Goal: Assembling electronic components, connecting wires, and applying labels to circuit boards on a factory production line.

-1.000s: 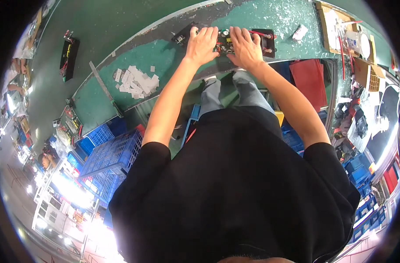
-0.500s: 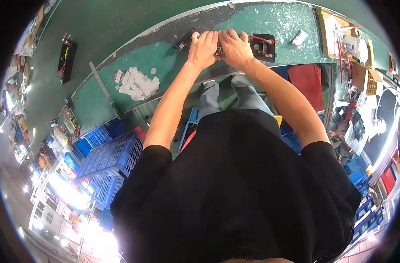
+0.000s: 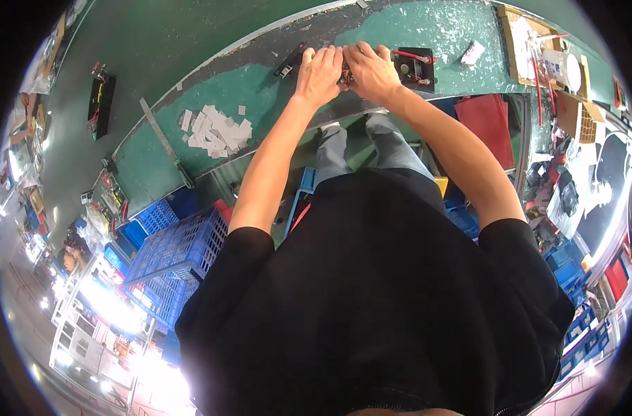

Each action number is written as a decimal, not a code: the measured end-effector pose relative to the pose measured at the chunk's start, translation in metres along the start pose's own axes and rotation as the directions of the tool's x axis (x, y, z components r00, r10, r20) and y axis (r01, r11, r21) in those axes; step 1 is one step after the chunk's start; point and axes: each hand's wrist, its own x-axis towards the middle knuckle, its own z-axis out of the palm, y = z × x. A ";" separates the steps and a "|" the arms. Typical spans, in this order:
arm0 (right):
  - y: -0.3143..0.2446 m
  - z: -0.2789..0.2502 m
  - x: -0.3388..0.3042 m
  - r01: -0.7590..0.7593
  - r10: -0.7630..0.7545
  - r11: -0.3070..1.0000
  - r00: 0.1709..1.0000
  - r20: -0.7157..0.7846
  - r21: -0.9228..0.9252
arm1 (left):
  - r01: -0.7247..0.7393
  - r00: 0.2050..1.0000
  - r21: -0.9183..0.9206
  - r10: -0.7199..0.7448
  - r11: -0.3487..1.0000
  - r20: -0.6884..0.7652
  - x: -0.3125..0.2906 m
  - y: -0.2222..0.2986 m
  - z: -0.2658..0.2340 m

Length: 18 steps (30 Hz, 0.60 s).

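Observation:
A long black device housing (image 3: 427, 61) lies across the bench, with red cables (image 3: 407, 54) and metal terminals showing at its right end. My left hand (image 3: 320, 76) and my right hand (image 3: 371, 74) meet side by side over its middle, fingers curled down around it. Small electronic parts peek out between the two thumbs, but my fingers hide most of that section. Left of my left hand, the black end piece (image 3: 288, 66) of what seems the same device sticks out.
White paper labels (image 3: 219, 132) lie heaped on the green bench (image 3: 260, 90), near a metal strip (image 3: 165, 142). A similar black device (image 3: 102, 104) lies farther left. At right stand a carton (image 3: 517, 52) and a white tub (image 3: 562, 69). Blue crates (image 3: 174, 249) are stacked lower left.
Both hands stay on the black device with almost the same grip. The whole view has shifted very slightly; nothing has been taken up or let go.

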 end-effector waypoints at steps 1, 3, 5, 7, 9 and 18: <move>0.000 0.000 0.000 -0.003 0.003 1.000 1.000 -0.001 0.000 | -0.004 1.000 0.003 0.004 1.000 -0.007 -0.001 0.000 0.001; -0.002 -0.001 -0.001 0.002 -0.001 0.999 0.999 0.042 -0.034 | -0.012 1.000 0.005 0.012 1.000 -0.015 -0.003 -0.001 0.002; -0.004 -0.003 -0.004 -0.005 0.006 0.999 1.000 0.020 -0.048 | 0.003 1.000 0.024 -0.003 1.000 0.009 -0.003 0.000 0.000; -0.005 -0.005 -0.014 -0.016 0.016 0.997 1.000 -0.001 -0.070 | -0.004 1.000 0.065 0.005 0.998 -0.008 -0.008 0.005 -0.005; -0.007 -0.023 -0.039 -0.170 0.203 0.970 0.959 -0.200 0.171 | 0.023 0.997 0.056 -0.019 0.998 -0.071 -0.016 0.015 -0.016; 0.019 -0.038 -0.140 -0.473 0.642 0.710 0.739 -0.203 0.522 | 0.080 0.987 -0.401 -0.129 0.913 -0.097 -0.072 0.061 0.014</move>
